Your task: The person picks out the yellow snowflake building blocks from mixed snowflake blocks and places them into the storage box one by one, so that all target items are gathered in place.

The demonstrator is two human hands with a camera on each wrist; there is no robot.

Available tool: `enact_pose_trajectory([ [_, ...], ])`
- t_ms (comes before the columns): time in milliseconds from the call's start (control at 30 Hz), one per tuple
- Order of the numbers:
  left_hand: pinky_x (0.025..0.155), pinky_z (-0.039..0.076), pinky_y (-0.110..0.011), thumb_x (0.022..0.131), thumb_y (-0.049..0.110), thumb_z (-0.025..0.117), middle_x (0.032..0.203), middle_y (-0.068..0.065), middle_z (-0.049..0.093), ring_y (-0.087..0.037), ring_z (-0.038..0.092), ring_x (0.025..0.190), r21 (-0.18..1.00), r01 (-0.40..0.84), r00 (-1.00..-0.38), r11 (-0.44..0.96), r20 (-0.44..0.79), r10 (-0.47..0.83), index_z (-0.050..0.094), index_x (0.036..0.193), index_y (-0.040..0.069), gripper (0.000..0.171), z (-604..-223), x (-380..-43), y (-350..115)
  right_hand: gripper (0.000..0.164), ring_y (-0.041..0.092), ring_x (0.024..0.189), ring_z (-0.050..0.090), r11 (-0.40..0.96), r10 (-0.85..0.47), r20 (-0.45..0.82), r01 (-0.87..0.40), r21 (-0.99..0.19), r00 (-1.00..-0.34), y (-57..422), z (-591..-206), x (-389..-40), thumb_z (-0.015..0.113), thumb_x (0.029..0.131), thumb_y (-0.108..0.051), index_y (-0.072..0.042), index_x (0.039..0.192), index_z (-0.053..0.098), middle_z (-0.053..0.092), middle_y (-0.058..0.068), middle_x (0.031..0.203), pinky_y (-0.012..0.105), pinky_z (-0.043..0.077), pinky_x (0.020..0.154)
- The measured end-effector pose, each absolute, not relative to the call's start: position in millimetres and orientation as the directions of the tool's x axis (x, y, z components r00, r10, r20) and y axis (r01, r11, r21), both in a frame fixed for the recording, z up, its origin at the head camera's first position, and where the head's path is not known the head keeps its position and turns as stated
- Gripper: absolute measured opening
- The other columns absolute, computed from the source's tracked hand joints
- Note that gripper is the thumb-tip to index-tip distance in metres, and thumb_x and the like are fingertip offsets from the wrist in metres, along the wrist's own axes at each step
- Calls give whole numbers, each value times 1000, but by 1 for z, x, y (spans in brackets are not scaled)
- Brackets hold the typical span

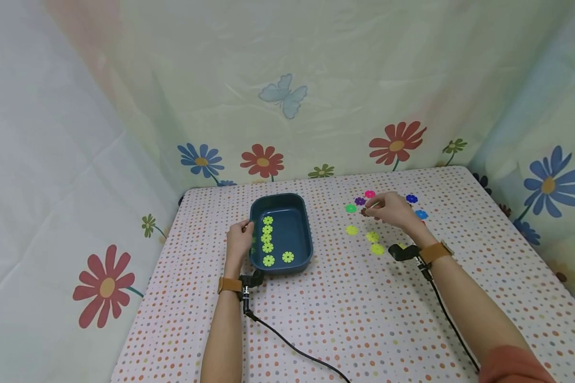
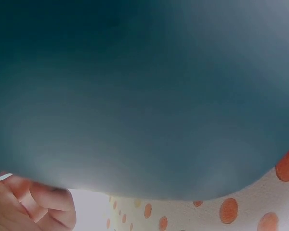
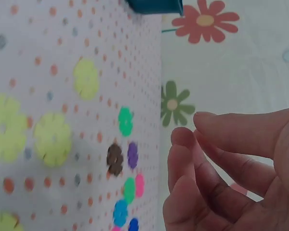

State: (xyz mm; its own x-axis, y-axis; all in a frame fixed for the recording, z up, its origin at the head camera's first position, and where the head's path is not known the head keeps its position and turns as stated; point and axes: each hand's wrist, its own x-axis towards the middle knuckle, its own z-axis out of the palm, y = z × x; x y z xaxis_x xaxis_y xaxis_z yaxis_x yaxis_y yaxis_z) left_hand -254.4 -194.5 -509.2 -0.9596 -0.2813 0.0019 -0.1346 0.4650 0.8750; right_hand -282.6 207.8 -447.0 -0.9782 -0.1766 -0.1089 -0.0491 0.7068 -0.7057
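Holds right hand (image 1: 394, 208) with tips almost together on nothing visible, cannot tell for left hand (image 1: 240, 240) at tray (image 1: 292, 226), seems partway with six yellow discs (image 1: 267, 247) inside and four yellow ones (image 1: 372, 236) remaining at right.

Flowered curtain (image 1: 335, 90) behind a dotted tablecloth (image 1: 335, 308)

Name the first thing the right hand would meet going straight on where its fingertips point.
Probably the brown, flower-shaped disc on the white, polka-dotted tabletop, close to the right hand's fingertips; the gap in height is hard to judge.
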Motion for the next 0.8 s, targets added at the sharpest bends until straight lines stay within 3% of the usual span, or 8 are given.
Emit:
enact_pose_trajectory([
  [367,62,43,-30,107,26,52,105,-15,67,-21,56,78,878,-141,-959,457,-7,-282,58,140,0,43,-511,-255,-195,40,37,96,60,776,-73,-106,10,-630,-992,256,-467,-257,68,97,-25,6,123,67,65,26,111,44,48,73],
  [800,65,45,-31,107,25,52,113,-18,68,-22,59,84,867,-135,-959,479,7,-283,58,140,-2,43,-508,-252,-192,48,35,92,61,821,-73,-189,48,-568,-979,281,-485,-238,74,91,-31,8,118,66,64,26,109,42,50,69],
])
